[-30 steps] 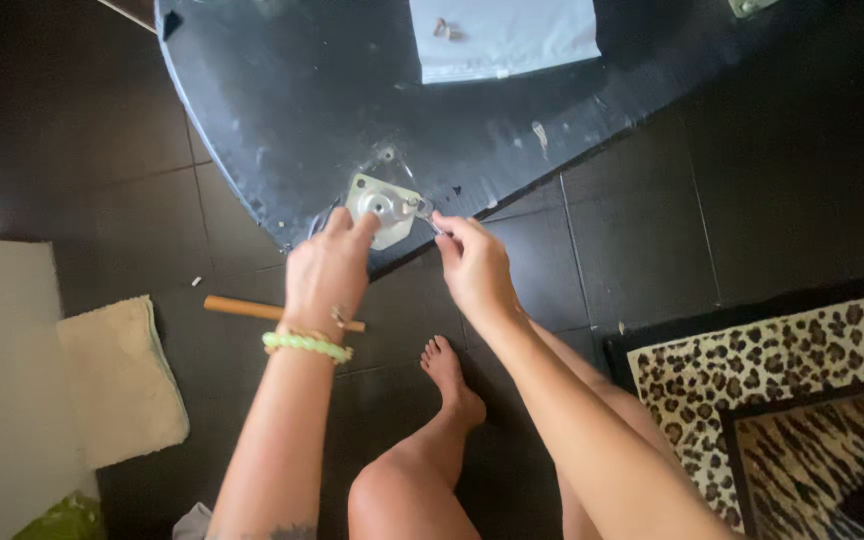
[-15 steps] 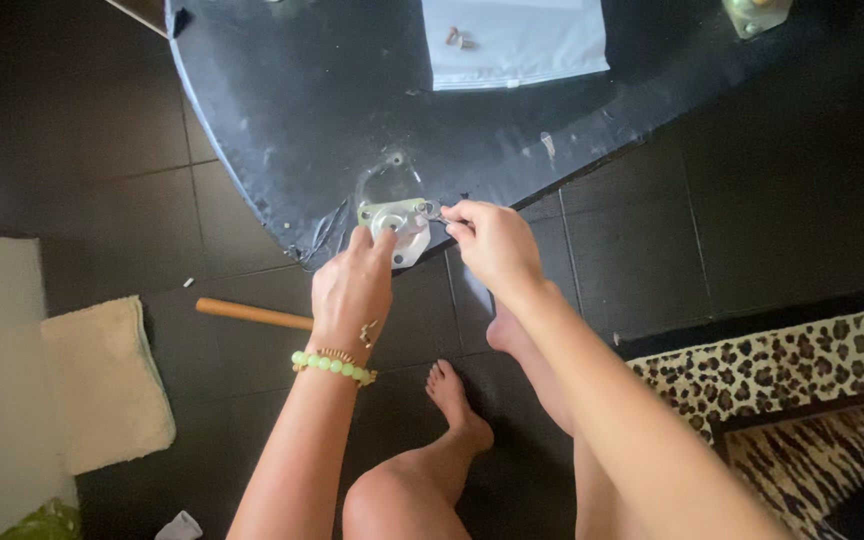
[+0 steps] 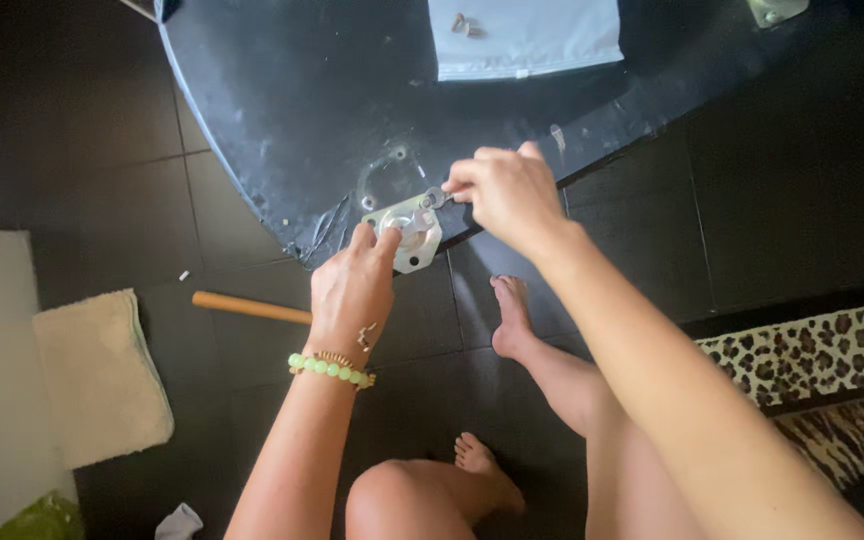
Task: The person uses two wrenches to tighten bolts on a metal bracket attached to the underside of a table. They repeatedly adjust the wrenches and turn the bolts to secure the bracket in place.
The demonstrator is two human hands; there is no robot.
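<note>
Head view: left hand point(image 3: 352, 290) presses flat metal plate point(image 3: 410, 230); right hand point(image 3: 507, 195) pinches small screw point(image 3: 435, 197)

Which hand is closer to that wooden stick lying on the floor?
Left. The left hand is right beside the wooden stick's end, fingertips up on the metal plate. The right hand is farther off, past the plate at its upper right corner.
</note>
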